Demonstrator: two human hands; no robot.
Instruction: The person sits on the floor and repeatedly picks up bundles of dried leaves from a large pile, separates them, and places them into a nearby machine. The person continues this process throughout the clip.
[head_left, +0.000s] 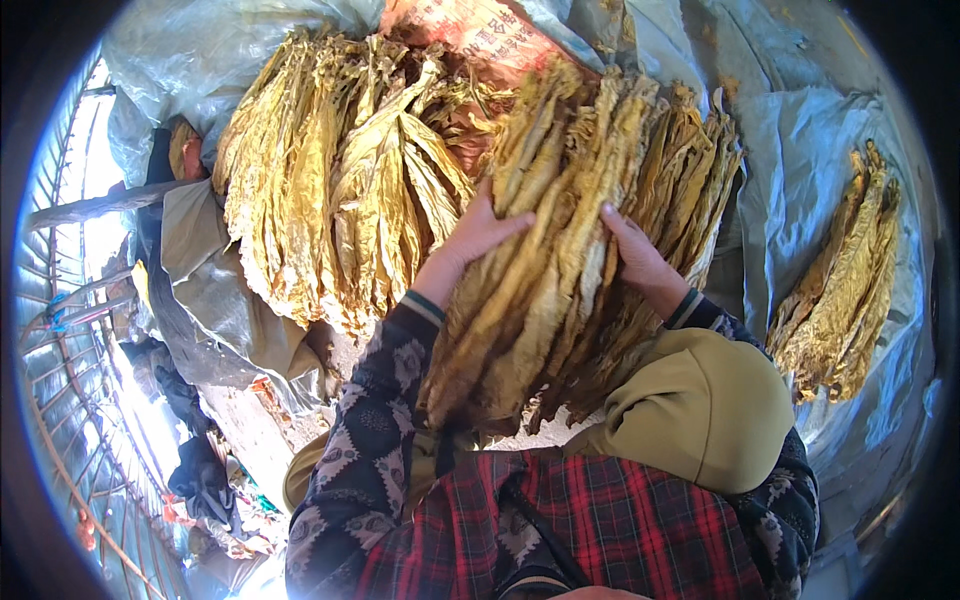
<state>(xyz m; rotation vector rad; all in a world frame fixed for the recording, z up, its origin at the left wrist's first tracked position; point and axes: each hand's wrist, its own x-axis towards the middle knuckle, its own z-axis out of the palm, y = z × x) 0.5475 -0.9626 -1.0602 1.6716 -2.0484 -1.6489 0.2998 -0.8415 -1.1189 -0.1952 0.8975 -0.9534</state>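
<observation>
A thick bundle of long, dried leaves, apparently tobacco (540, 292), hangs between my two hands, its stem ends pointing away from me and its tips towards my lap. My left hand (484, 229) clasps the bundle's left side, thumb on top. On the opposite side, my right hand (641, 251) grips it with the thumb raised along the leaves; its fingers are partly hidden. To the left lies a large pile of yellow dried leaves (315, 195). Browner leaves (679, 180) lie just beyond my right hand.
A smaller leaf bundle (844, 292) rests on plastic sheeting (795, 150) at the right. Behind the leaves lies an orange woven sack (487, 37) bearing writing. A wooden pole (112, 204) juts in from the left, near a wire-mesh frame (71, 375). Dark cloth (202, 480) lies at lower left.
</observation>
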